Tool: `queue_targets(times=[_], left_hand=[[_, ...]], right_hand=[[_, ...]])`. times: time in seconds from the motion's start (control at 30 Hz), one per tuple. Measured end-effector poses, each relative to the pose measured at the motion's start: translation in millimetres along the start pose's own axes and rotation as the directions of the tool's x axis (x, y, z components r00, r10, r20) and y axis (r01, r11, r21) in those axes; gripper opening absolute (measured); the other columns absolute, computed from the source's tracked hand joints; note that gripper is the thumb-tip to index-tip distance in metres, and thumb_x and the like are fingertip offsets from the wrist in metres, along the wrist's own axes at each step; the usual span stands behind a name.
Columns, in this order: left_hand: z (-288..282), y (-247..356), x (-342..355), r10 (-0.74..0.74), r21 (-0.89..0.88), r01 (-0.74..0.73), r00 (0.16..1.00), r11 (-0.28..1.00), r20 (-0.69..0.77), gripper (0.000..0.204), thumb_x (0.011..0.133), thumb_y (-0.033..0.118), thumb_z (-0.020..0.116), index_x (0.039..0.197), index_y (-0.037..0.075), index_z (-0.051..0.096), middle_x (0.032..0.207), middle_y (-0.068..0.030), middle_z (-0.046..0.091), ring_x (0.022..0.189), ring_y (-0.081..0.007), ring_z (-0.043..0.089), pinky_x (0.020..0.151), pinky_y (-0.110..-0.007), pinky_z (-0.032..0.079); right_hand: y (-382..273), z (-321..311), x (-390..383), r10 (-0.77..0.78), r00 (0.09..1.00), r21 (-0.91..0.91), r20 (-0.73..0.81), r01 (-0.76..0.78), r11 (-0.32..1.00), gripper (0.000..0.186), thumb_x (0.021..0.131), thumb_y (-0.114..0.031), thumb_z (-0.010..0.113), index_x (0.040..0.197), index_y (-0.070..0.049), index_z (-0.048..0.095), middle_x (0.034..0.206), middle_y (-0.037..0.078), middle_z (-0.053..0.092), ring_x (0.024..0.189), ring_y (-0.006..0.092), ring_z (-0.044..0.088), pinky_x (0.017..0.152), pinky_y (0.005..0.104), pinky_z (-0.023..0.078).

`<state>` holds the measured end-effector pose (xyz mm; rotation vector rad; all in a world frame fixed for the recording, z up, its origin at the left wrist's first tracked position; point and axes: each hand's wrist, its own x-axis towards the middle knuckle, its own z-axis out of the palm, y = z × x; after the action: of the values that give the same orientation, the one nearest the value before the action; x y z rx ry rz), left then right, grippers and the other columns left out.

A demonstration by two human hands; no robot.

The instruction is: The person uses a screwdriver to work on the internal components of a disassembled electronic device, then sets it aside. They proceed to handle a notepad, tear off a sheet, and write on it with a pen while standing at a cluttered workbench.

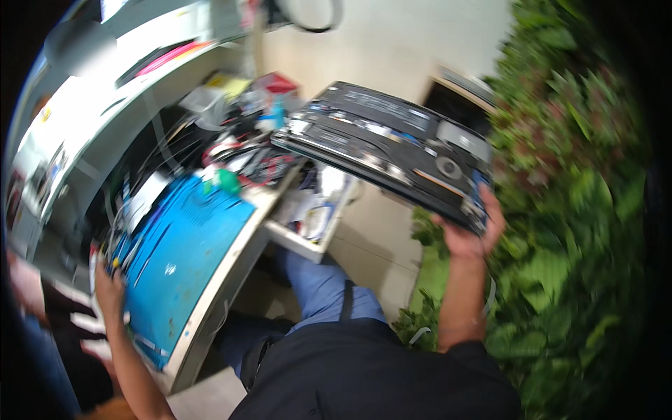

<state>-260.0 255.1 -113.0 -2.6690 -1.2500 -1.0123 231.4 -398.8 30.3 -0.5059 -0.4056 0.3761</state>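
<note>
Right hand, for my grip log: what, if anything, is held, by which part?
The right hand holds a laptop, underside open, by the near right corner.

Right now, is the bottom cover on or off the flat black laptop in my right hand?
Off: your right hand holds the flat black laptop with its round fan and long dark battery exposed.

Person's right hand (478, 227) grips a black flat laptop with exposed internals (392, 143) by its near right corner — laptop held tilted, clear of the bench. Left hand (110, 290) sits at the thin, colour-tipped tools (115, 260) beside the blue rectangular work mat (189, 259); blur hides its grip. White open drawer with loose parts (301, 245) beside the mat — leafy green plants (574, 294) fill the right side.
</note>
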Motion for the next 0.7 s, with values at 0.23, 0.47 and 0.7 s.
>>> queue_targets(times=[0.23, 0.47, 0.7], left_hand=[[15.6, 16.9, 16.4, -0.04, -0.008, 0.041, 0.987, 0.999, 0.156, 0.031, 0.094, 0.007, 0.078, 0.121, 0.001, 0.065, 0.105, -0.0179, 0.069, 0.095, -0.0357, 0.067, 0.089, -0.045, 0.053], [19.1, -13.2, -8.1, -0.127, 0.031, 0.123, 0.952, 0.992, 0.278, 0.05, 0.094, 0.006, 0.076, 0.14, -0.004, 0.06, 0.135, -0.0242, 0.067, 0.125, -0.0409, 0.065, 0.111, -0.045, 0.049], [-5.7, -18.3, -28.3, -0.202, 0.171, 0.163, 0.949, 0.972, 0.24, 0.054, 0.097, 0.011, 0.074, 0.146, -0.002, 0.059, 0.138, -0.0256, 0.066, 0.128, -0.0428, 0.064, 0.112, -0.046, 0.049]], right_hand=[[-37.2, -38.5, 55.7, -0.183, 0.981, -0.081, 0.07, 0.189, 0.979, 0.053, 0.103, -0.026, 0.059, 0.144, 0.009, 0.055, 0.133, 0.03, 0.071, 0.115, 0.0485, 0.074, 0.075, 0.0657, 0.071], [-30.6, -108.7, 208.7, -0.338, 0.94, -0.181, -0.045, 0.325, 0.928, 0.049, 0.1, -0.029, 0.059, 0.134, 0.005, 0.063, 0.126, 0.024, 0.074, 0.109, 0.0432, 0.076, 0.079, 0.0664, 0.069], [-68.3, -176.5, 344.4, -0.419, 0.905, -0.162, -0.079, 0.403, 0.901, 0.045, 0.1, -0.027, 0.055, 0.131, 0.005, 0.06, 0.126, 0.025, 0.073, 0.109, 0.0455, 0.076, 0.079, 0.0657, 0.069]])
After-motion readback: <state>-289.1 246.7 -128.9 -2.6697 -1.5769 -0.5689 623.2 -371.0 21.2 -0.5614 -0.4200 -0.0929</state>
